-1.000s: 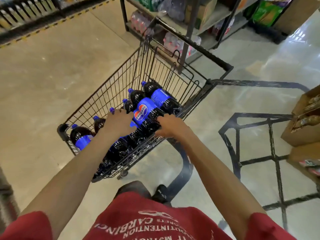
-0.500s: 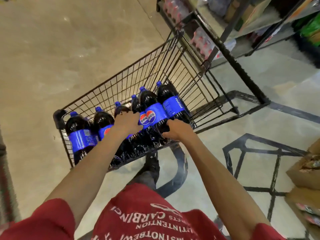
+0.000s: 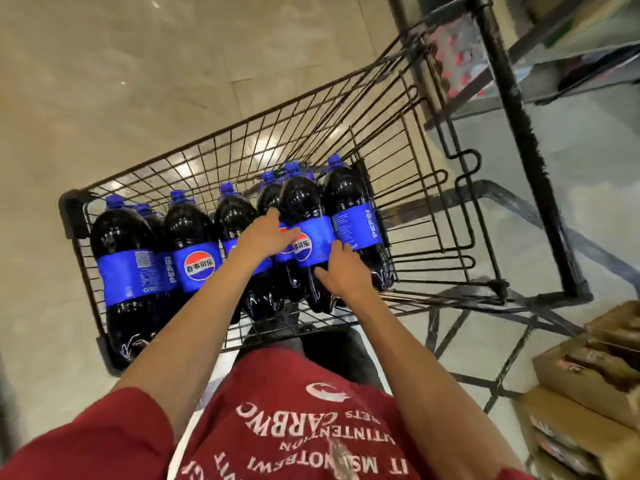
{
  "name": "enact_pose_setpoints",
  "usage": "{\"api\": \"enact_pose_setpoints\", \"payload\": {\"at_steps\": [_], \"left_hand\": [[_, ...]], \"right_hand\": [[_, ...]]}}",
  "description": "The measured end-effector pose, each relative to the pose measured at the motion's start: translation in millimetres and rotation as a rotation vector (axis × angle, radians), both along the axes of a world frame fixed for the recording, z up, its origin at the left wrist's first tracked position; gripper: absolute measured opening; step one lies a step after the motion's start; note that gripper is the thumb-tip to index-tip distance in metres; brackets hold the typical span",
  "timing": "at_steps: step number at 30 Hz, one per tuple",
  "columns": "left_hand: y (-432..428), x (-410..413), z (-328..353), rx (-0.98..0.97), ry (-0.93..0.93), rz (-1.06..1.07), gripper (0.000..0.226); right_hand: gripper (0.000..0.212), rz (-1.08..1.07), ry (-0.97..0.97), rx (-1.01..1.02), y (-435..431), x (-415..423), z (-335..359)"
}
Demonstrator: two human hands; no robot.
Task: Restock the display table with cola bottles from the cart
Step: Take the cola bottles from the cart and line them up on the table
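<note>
We look down into a black wire cart [image 3: 74, 213] standing on a pale tiled floor [image 3: 138, 81]; our own red shirt [image 3: 311, 427] with white lettering fills the bottom of the view; large cola bottles [image 3: 190, 233], dark with blue caps and blue labels, lie side by side in the cart, caps towards its far edge and bases against its near edge; the row runs from the near left corner to past the middle of the near edge, and the right end of the cart shows only bare wire; one cola bottle [image 3: 304, 206] lies higher than its neighbours near the right end of the row, just beside a bottle whose label reads PEPSI; both our bare arms reach over the near edge to it; the left hand [image 3: 266, 237] is on the left side of its label, fingers curved over the label and thumb raised along the bottle's shoulder, grasping it; the right hand [image 3: 341, 271] grasps its lower right side, thumb laid across the dark body below the label, fingers spread up along the label's edge; the bottle is held between both hands, inside the cart; beyond the cart's far right corner stands dark metal shelving [image 3: 502, 81] with blurred goods; past the near right corner, cardboard boxes [image 3: 588, 375] are stacked
</note>
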State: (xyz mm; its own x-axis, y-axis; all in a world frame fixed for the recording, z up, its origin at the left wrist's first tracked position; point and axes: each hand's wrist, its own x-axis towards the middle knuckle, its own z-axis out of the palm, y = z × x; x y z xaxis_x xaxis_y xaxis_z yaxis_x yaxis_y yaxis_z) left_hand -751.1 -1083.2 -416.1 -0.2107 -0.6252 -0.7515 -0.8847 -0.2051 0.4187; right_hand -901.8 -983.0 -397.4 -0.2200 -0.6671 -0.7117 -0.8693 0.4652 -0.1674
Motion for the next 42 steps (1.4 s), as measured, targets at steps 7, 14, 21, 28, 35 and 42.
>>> {"api": "enact_pose_setpoints", "payload": {"at_steps": [7, 14, 21, 28, 35, 42], "left_hand": [[-12, -37, -18, 0.149, 0.192, 0.477, 0.108], [-14, -56, -40, 0.171, 0.218, 0.674, 0.141], [-10, -50, -71, 0.133, 0.307, 0.799, 0.158], [4, -33, -50, 0.058, 0.456, 0.851, 0.087], [16, -13, -48, 0.037, 0.52, 0.942, 0.083], [24, -12, -32, -0.012, 0.592, 0.98, 0.084]], "right_hand": [[0.083, -0.155, -0.124, 0.038, -14, -13, -22], [0.086, -0.189, -0.145, -0.012, -12, -15, -34], [0.088, -0.206, -0.209, -0.04, -9, -19, -45], [0.114, -0.386, -0.516, 0.062, -5, -26, -67], [0.115, -0.386, -0.624, 0.104, 3, -27, -99], [0.098, -0.338, -0.577, 0.042, -5, -22, -59]]}}
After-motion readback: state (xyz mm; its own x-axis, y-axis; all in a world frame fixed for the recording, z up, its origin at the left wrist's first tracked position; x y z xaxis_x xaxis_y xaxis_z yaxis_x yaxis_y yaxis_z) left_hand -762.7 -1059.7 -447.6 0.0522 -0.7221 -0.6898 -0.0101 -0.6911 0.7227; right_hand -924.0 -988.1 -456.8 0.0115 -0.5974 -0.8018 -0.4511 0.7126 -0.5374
